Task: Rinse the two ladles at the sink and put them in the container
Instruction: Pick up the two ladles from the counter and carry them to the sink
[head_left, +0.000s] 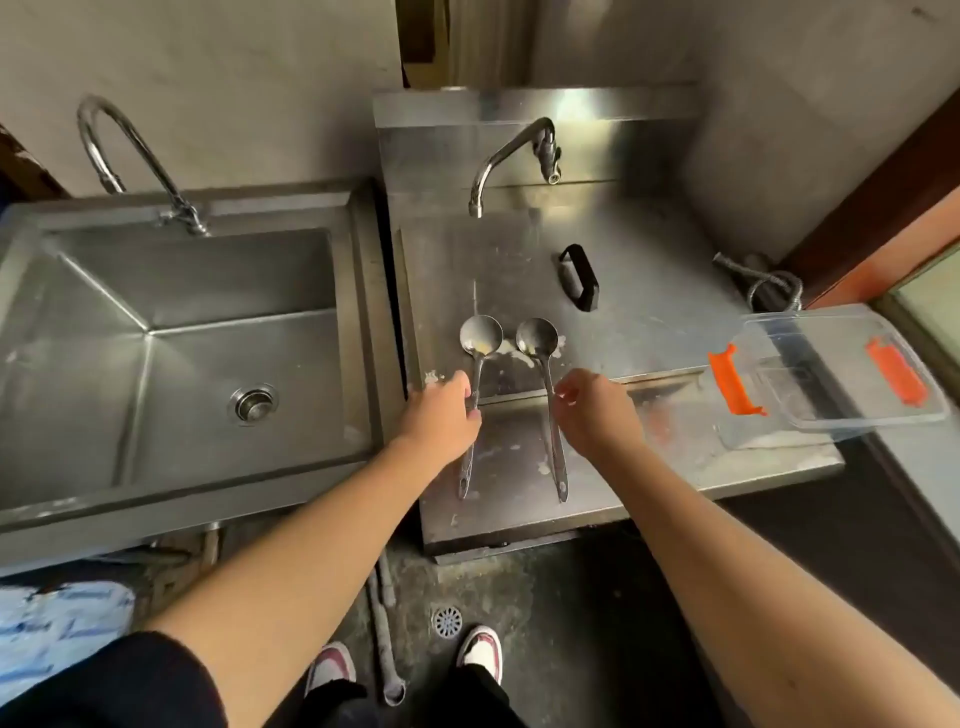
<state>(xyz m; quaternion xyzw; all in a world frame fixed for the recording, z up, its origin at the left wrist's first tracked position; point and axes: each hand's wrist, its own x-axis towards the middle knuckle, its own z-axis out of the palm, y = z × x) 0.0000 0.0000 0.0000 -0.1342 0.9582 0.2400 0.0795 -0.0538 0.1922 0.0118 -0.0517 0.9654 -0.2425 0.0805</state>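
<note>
Two steel ladles lie side by side on the steel counter (649, 291), bowls away from me and smeared with residue. My left hand (441, 415) rests over the handle of the left ladle (480, 338), fingers curled around it. My right hand (592, 410) hovers just right of the right ladle (537, 338), fingers bent and apart, touching nothing I can see. The clear plastic container (831, 374) with orange clips sits tilted at the counter's right edge. The steel sink (156, 332) is on the left.
A curved tap (130, 156) stands behind the sink. A second tap (514, 156) reaches over the counter. A black handled tool (579, 278) lies behind the ladles. A coiled metal hose (763, 280) sits at the back right. A floor drain (448, 621) lies below, near my shoes.
</note>
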